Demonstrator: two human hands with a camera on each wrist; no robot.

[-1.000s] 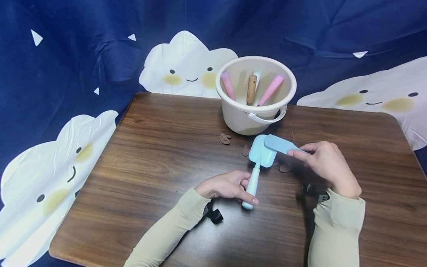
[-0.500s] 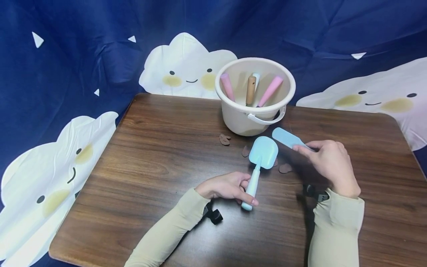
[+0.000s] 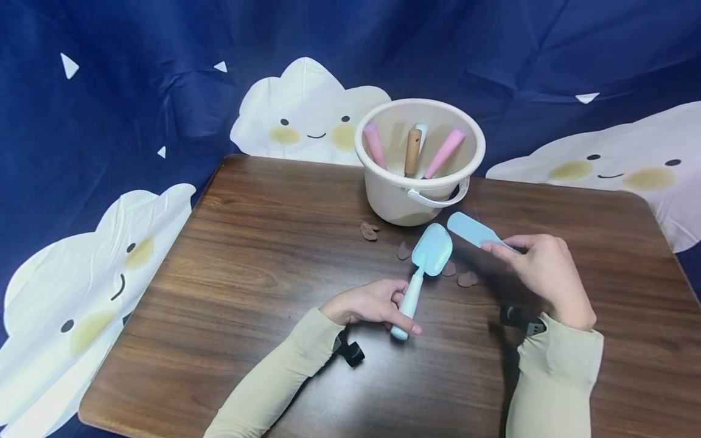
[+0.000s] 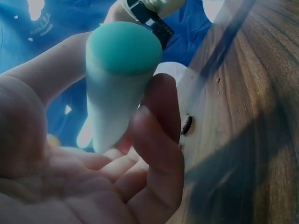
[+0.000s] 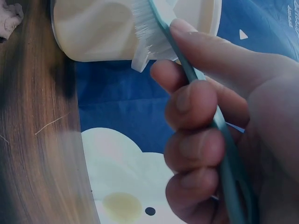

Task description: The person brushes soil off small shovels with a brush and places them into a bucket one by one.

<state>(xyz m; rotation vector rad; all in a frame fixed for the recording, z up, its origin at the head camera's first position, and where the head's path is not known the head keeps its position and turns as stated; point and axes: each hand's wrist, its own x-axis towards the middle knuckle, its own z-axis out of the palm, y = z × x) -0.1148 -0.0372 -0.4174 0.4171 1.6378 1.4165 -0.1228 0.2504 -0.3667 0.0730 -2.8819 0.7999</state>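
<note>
My left hand [image 3: 369,302] grips the pale handle of a light-blue garden trowel [image 3: 432,249], its blade pointing away over the table. In the left wrist view the green-capped butt of the trowel handle [image 4: 117,84] sits between thumb and curled fingers. A light-blue brush [image 3: 472,230] is in my right hand [image 3: 542,267], to the right of the blade and apart from it. White bristles [image 5: 150,32] show in the right wrist view, with fingers wrapped around the slim handle. Flat brown flakes [image 3: 467,279] lie on the table near the blade.
A cream bucket [image 3: 400,204] stands at the back of the wooden table [image 3: 263,255], holding several tools with pink, brown and pale-blue handles. Its white bail [image 3: 438,199] hangs at the front. More brown flakes [image 3: 369,231] lie before it. A blue cloud-print cloth [image 3: 164,55] hangs behind.
The brush has moved off the trowel blade, rightward and slightly away. The trowel has turned about its handle, so its blade looks narrower. My left hand has barely moved.
</note>
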